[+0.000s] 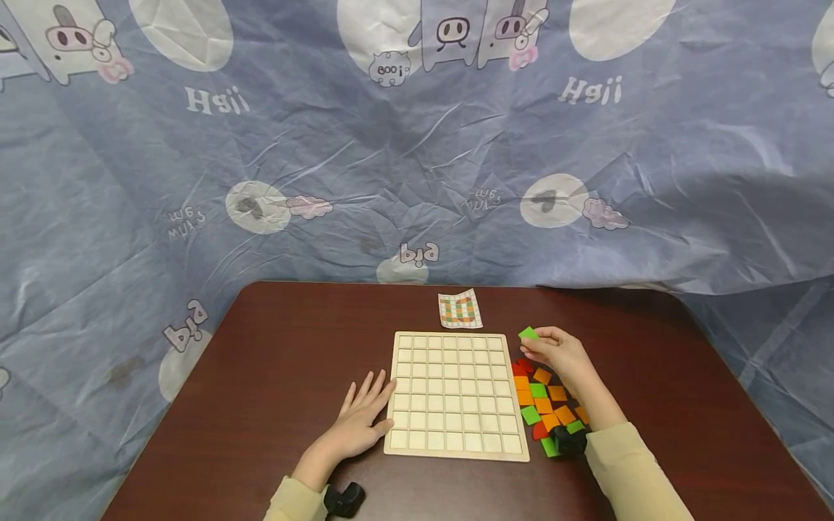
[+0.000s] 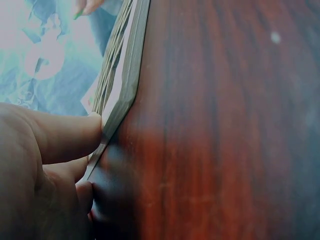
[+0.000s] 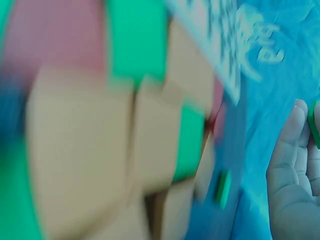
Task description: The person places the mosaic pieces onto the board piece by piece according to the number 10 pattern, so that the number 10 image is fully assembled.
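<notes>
A pale wooden grid board (image 1: pixel 452 396) lies on the dark table with bare cells. My left hand (image 1: pixel 357 423) rests at its left edge, fingers spread and straight; in the left wrist view the thumb (image 2: pixel 67 137) touches the rim near a corner. Beyond the board's upper right corner, my right hand (image 1: pixel 562 357) pinches a green square tile (image 1: pixel 528 333) between thumb and fingers, raised over the table. That same green tile (image 3: pixel 313 124) shows at the right border of the right wrist view. Below this hand lie loose orange tiles (image 1: pixel 544 406), with green and red ones among them.
A small paper card (image 1: pixel 460 310) with a coloured grid pattern lies behind the board. The brown table (image 1: pixel 313 340) reaches back to a blue printed cloth (image 1: pixel 417 159). Each wrist wears a black camera; the right one (image 1: pixel 569 440) overlaps the nearest tiles.
</notes>
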Motion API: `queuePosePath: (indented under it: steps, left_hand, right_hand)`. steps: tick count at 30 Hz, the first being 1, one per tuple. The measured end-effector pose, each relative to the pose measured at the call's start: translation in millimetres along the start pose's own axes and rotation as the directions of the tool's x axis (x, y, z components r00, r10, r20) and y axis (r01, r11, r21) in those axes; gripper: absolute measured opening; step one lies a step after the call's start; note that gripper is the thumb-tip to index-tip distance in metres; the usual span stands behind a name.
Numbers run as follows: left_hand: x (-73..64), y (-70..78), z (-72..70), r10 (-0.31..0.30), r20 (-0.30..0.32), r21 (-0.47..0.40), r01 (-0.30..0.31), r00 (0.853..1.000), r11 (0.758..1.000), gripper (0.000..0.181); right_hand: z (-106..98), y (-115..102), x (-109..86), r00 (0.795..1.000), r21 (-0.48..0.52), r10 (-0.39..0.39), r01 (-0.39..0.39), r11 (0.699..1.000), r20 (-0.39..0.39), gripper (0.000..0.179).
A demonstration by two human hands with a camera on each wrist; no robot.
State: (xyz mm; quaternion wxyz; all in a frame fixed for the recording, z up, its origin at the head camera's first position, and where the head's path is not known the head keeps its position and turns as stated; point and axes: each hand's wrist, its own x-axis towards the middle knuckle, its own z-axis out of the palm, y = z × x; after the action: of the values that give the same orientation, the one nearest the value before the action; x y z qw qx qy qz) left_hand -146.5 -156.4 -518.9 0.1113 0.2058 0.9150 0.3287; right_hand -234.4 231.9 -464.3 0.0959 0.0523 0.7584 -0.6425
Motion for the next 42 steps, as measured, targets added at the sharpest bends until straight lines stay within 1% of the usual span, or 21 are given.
queuePosePath:
  steps: [2,5,7,10,13,17,19,22,27,33,36,42]
  left_hand:
    - [-0.2,0.0,0.6,0.012,-0.003,-0.009,-0.012,1.000,1.000,0.066]
    - [-0.5,0.2,0.4,0.024,-0.008,-0.021,-0.024,1.000,0.999,0.067]
    - [-0.8,0.6,-0.2,0.020,-0.007,-0.016,-0.020,1.000,1.000,0.067]
    - [-0.8,0.6,-0.6,-0.002,-0.001,0.002,0.002,1.000,1.000,0.066]
    - [-0.6,0.8,-0.9,-0.015,0.003,0.017,0.014,1.000,1.000,0.066]
    - [-0.1,-0.5,-0.5,-0.007,-0.003,0.009,0.007,1.000,1.000,0.066]
    - [0.0,-1.4,0.4,-0.005,-0.007,-0.004,0.005,1.000,1.000,0.066]
    - [-0.1,-1.8,1.6,0.002,-0.009,-0.025,-0.002,1.000,1.000,0.067]
    - [0.3,-0.1,0.5,0.005,-0.009,-0.031,-0.006,1.000,1.000,0.067]
    - [1.0,3.0,0.3,-0.017,0.007,0.003,0.017,1.000,1.000,0.066]
    - [0.9,3.2,0.0,-0.022,0.012,0.002,0.022,1.000,1.000,0.067]
    - [1.8,0.5,-0.7,-0.036,0.009,0.009,0.036,0.999,0.999,0.067]
  right_hand:
    - [11.5,-5.2,0.3,0.999,0.041,-0.011,0.010,0.999,0.034,0.046]
    - [31.8,-12.7,1.2,0.997,0.062,-0.025,0.021,0.998,0.073,0.045]
    - [47.3,-16.6,2.8,0.996,0.049,-0.030,0.025,0.998,0.089,0.045]
    - [72.5,-20.8,7.4,0.994,0.019,-0.030,0.028,0.999,0.101,0.044]
    - [98.2,-23.2,14.0,0.995,0.000,-0.014,0.014,1.000,0.103,0.041]
    - [132.5,-23.8,23.7,0.996,0.000,-0.007,0.007,1.000,0.090,0.034]
    - [147.9,-21.9,27.7,0.996,-0.014,-0.014,0.015,1.000,0.083,0.030]
    - [166.0,-17.9,32.1,0.995,-0.057,-0.051,0.056,0.997,0.086,0.022]
    - [183.3,-15.8,35.7,0.992,-0.150,-0.097,0.107,0.983,0.074,0.014]
    - [189.6,-15.5,36.7,0.990,-0.274,-0.119,0.137,0.952,0.079,0.012]
    - [192.7,-13.9,37.2,0.987,-0.353,-0.129,0.153,0.923,0.091,0.010]
    - [201.4,-14.2,38.4,0.976,-0.498,-0.189,0.216,0.840,0.104,0.007]
